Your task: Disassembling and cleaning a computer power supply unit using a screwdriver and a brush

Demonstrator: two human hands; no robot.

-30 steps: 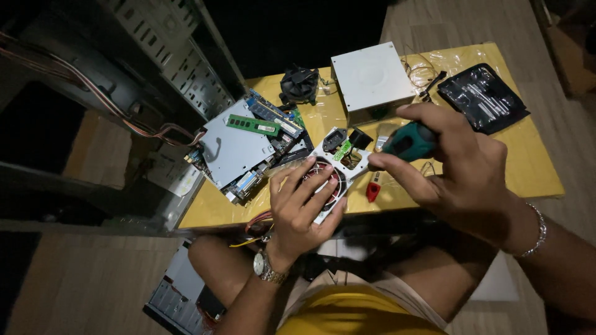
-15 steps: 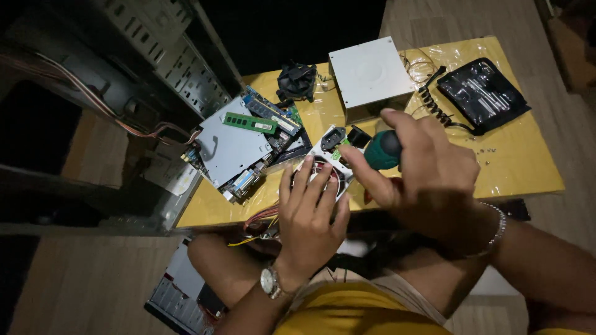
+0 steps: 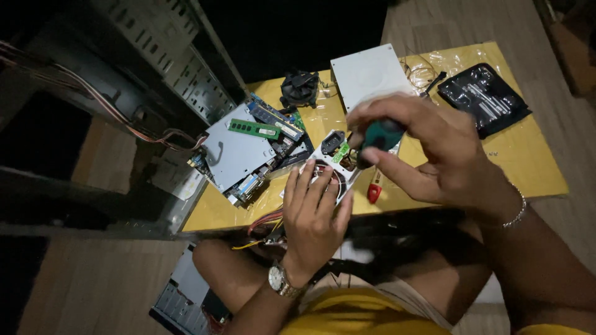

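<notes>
My left hand (image 3: 313, 214) lies flat with spread fingers on a white power supply unit (image 3: 331, 156) that rests at the near edge of the yellow table (image 3: 534, 167). It covers the unit's fan grille. My right hand (image 3: 428, 152) grips the green handle of a screwdriver (image 3: 380, 134) held upright over the unit's right side. The screwdriver's tip is hidden behind my fingers. A wristwatch sits on my left wrist, a bracelet on my right.
A motherboard (image 3: 251, 152) with green memory sticks lies left of the unit. A black cooler fan (image 3: 300, 87), a white box (image 3: 366, 71) and a black tool case (image 3: 484, 99) sit farther back. A red-handled tool (image 3: 374, 191) lies by the unit. An open computer case (image 3: 124, 80) stands at left.
My right hand with the screwdriver has moved left and over the power supply. My left hand has stayed pressed on the unit.
</notes>
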